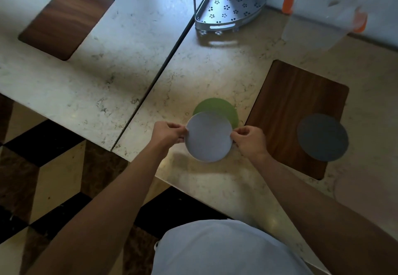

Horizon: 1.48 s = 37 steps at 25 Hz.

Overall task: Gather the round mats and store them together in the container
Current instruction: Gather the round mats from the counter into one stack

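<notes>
A pale grey round mat is held just above the marble table between both hands. My left hand pinches its left edge and my right hand pinches its right edge. Behind it a green round mat lies flat on the table, partly covered by the pale one. A dark grey round mat rests on the wooden placemat to the right. The container, a quarter-round metal basket with flower cut-outs, stands empty at the back of the table.
A second marble table with another wooden placemat stands to the left across a narrow gap. A clear plastic box with orange clips sits at the back right. A pale pink round shape lies at the right edge. Checkered floor shows below.
</notes>
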{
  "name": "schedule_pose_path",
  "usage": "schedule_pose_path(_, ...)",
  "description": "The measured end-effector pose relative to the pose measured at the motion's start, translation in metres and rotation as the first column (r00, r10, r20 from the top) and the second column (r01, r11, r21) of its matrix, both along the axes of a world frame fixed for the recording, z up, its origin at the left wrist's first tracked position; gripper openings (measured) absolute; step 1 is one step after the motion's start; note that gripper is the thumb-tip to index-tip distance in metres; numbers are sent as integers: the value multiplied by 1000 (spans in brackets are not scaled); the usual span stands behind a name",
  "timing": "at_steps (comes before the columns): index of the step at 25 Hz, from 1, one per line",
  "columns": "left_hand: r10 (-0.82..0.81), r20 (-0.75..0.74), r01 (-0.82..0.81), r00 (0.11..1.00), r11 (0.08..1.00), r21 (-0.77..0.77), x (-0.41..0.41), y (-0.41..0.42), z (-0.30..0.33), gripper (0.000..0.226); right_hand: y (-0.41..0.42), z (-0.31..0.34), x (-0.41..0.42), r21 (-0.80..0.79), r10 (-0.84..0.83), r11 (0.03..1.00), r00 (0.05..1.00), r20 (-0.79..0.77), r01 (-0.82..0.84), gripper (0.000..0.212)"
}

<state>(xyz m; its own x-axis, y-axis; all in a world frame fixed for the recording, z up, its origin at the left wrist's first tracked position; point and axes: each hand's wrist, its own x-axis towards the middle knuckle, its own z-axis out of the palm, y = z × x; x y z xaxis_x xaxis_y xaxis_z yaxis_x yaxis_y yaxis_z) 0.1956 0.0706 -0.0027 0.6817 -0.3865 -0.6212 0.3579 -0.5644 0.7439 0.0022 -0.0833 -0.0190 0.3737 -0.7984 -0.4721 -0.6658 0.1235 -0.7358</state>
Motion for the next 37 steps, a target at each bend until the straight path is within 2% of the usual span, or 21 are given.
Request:
schedule_pose_path(9, -74, 74, 69, 995, 995, 74, 28, -74, -17, 8, -61, -13, 35, -63, -32, 998, 997, -72, 27, 7)
schedule_pose_path(13, -98, 76, 89, 992, 989, 120, 32, -87, -27, 8, -68, -21, 40, -72, -29, 997, 989, -145, 18, 2)
schedule_pose_path(17, -201, 112, 178, 973, 966, 189, 34, -84, -35, 14, -63, -24, 39, -96, -4, 995, 984, -176, -14, 5)
schedule_pose_path(20, -296, 220, 241, 929, 939, 246, 29, -83, -35, 6, -60, -25, 37, -117, -6, 993, 984, -176, -15, 9)
schedule_pose_path(23, -394, 387, 268, 834, 901, 342, 21, -83, -31, 5, -59, -24, 36, -141, 10, 989, 980, -200, -39, 15)
schedule_pose_path(29, -495, 447, 332, 745, 856, 396, 11, -90, -27, 18, -45, -21, 38, -161, -61, 987, 950, -305, 12, 16)
schedule_pose_path(32, -463, 459, 312, 758, 876, 368, 12, -90, -28, 12, -43, -19, 44, -126, -95, 990, 948, -303, 59, 15)
schedule_pose_path(37, -404, 419, 273, 813, 901, 338, 16, -90, -29, 17, -42, -17, 48, -138, -139, 985, 955, -263, 106, 16)
